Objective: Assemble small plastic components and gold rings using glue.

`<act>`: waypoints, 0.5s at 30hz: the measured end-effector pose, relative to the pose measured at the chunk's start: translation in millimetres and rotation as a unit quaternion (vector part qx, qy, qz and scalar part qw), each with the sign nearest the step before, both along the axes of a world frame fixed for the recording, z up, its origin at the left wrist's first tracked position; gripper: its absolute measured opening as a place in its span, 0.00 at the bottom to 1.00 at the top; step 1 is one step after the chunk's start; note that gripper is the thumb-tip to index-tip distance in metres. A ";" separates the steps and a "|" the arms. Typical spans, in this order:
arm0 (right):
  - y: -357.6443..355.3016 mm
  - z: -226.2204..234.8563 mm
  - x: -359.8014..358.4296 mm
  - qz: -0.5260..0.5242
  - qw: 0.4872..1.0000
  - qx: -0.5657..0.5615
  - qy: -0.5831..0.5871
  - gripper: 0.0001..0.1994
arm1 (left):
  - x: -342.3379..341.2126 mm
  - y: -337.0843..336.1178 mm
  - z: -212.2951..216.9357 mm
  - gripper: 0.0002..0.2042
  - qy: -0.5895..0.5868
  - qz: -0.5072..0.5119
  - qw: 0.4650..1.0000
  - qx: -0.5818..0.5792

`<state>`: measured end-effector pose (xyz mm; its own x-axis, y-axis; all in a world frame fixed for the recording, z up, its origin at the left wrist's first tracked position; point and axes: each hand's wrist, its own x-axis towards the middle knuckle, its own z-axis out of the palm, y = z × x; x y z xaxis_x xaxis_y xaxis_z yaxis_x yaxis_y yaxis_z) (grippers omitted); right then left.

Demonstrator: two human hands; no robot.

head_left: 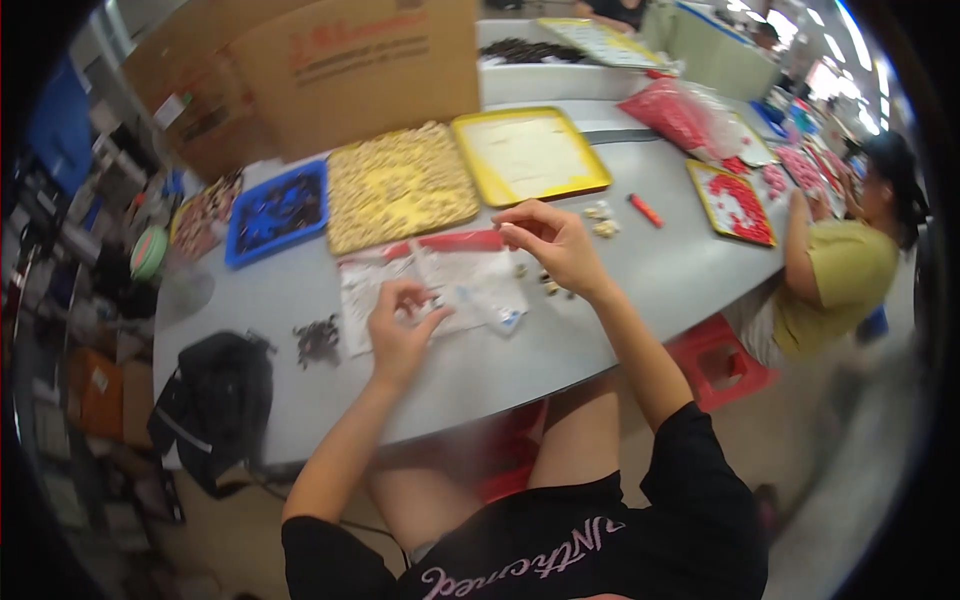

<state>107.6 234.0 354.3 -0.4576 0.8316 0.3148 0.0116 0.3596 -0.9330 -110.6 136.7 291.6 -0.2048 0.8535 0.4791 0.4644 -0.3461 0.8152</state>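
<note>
My left hand (400, 325) rests on a clear plastic bag with a red zip strip (470, 275) lying on the grey table (500, 360), its fingers pinching at the bag's lower part. My right hand (550, 240) hovers above the bag's right end, thumb and fingers pinched together on something tiny that I cannot make out. Small pale pieces (601, 220) lie just right of my right hand, and a few more sit under its wrist.
Yellow trays (530, 155), one full of pale pieces (400, 185), and a blue tray (275, 212) stand behind the bag. A cardboard box (360, 70) rises at the back. Dark small parts (318, 340) and a black bag (215, 400) lie left. A person in yellow (830, 280) sits right.
</note>
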 end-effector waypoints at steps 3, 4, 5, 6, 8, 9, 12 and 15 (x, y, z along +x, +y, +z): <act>-17.5 -18.0 -31.6 0.080 0.990 -0.088 0.071 0.07 | 3.0 0.4 -1.1 0.24 -0.023 0.011 1.000 0.016; -22.3 -23.7 -35.1 0.082 0.992 -0.080 0.056 0.07 | 3.7 0.1 -1.9 0.24 -0.029 0.015 0.999 0.022; -25.5 -28.1 -37.5 0.083 0.993 -0.070 0.041 0.07 | 2.7 -0.3 -2.7 0.25 -0.016 0.015 0.999 0.048; -28.4 -29.4 -39.1 0.081 0.994 -0.070 0.035 0.08 | 0.5 -0.6 -4.8 0.25 -0.018 0.018 0.998 0.049; -29.4 -26.8 -38.3 0.089 0.993 -0.037 0.067 0.10 | 1.3 -2.8 -4.1 0.25 -0.034 0.014 0.998 0.041; -28.8 -24.7 -38.5 0.094 0.993 -0.046 0.052 0.11 | -0.1 -5.1 -3.7 0.25 -0.033 0.020 0.999 0.029; -31.6 -23.5 -40.4 0.115 0.986 -0.107 0.049 0.12 | 1.9 -5.5 -3.6 0.26 -0.033 -0.003 0.998 0.057; -34.7 -33.4 -40.8 0.123 0.977 -0.160 0.072 0.09 | 3.2 -5.3 -5.0 0.27 -0.002 -0.029 0.992 0.120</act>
<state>66.8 199.3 320.9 -0.6263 0.7681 0.1333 -0.1786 0.0251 -0.9836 -107.4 131.4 286.6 -0.1605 0.7257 0.6690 0.4347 -0.5565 0.7080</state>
